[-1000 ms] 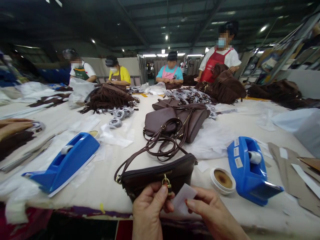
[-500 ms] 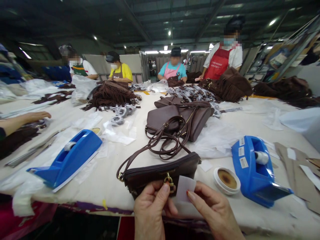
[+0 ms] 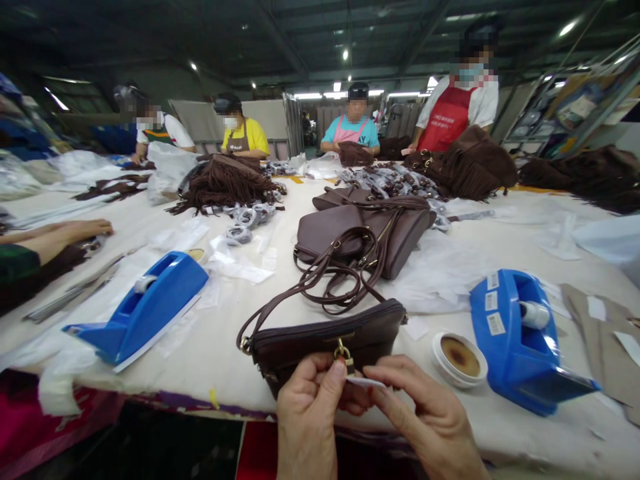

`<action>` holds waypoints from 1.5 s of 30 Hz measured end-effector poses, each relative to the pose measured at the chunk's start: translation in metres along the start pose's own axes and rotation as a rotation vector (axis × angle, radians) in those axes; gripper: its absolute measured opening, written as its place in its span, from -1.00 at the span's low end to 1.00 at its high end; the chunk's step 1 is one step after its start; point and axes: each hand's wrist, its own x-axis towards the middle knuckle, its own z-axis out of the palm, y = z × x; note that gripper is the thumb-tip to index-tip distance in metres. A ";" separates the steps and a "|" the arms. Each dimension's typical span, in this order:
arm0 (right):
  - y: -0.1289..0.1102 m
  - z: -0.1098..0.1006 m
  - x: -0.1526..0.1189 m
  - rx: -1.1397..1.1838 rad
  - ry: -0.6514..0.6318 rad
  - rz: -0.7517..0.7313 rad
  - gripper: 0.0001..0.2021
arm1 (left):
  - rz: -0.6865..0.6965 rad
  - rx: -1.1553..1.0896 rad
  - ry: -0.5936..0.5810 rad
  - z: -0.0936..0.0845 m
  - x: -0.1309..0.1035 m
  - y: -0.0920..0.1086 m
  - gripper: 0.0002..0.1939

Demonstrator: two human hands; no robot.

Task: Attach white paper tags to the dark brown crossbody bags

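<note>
1. Blocked just beyond the left-hand fingers (image 3: 331, 388) by the brown bag (image 3: 320, 341), then by heaped bags (image 3: 330, 230).
2. Passable leftward of these, over tabletop (image 3: 215, 357), up to a blue dispenser (image 3: 150, 308).
3. Obstructed rightward of the right-hand fingers (image 3: 399, 413) by the round tin (image 3: 459, 357), then by a second dispenser (image 3: 510, 360).
4. Open above both.

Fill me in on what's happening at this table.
Someone's left hand holds the small padlock at the front of a brown bag. The right hand pinches a white slip close by the padlock; whether they touch is hard to tell. More bags lie behind, and co-workers are across the table.
</note>
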 end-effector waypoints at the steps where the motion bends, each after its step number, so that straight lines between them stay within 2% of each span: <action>1: -0.001 -0.001 0.001 -0.027 -0.017 -0.038 -0.81 | 0.006 0.004 -0.001 0.000 0.000 0.000 -0.81; 5: -0.004 -0.002 0.003 -0.044 -0.061 -0.058 -0.86 | -0.024 0.019 -0.016 -0.001 -0.001 0.002 -0.80; 7: -0.004 -0.001 0.001 0.005 -0.012 0.027 -0.92 | -0.051 0.048 -0.022 -0.002 -0.002 0.004 -0.79; 9: -0.001 0.000 -0.001 0.080 0.011 0.169 -0.88 | -0.059 0.076 -0.017 -0.003 -0.002 0.007 -0.79; 13: 0.007 0.003 -0.009 0.211 -0.031 0.426 -0.79 | -0.050 0.064 -0.004 -0.003 -0.001 0.014 -0.82; 16: 0.010 0.006 -0.012 0.262 -0.047 0.514 -0.74 | -0.057 0.035 -0.009 -0.004 0.000 0.015 -0.84; 21: 0.009 0.011 -0.009 0.278 -0.068 0.574 -0.70 | -0.077 0.037 -0.031 -0.005 0.000 0.013 -0.84; 29: 0.009 0.013 -0.007 0.328 -0.062 0.588 -0.72 | -0.057 0.076 -0.005 -0.004 0.000 0.016 -0.83; 34: 0.008 0.009 -0.005 0.242 -0.043 0.541 -0.72 | -0.047 0.110 -0.024 -0.004 0.002 0.015 -0.84; 40: 0.003 0.008 0.001 0.027 -0.036 0.342 -0.78 | 0.004 0.203 -0.024 -0.005 0.002 0.016 -0.83; 45: 0.000 0.003 0.004 -0.070 -0.091 0.170 -0.86 | 0.040 0.264 -0.041 -0.007 0.002 0.017 -0.82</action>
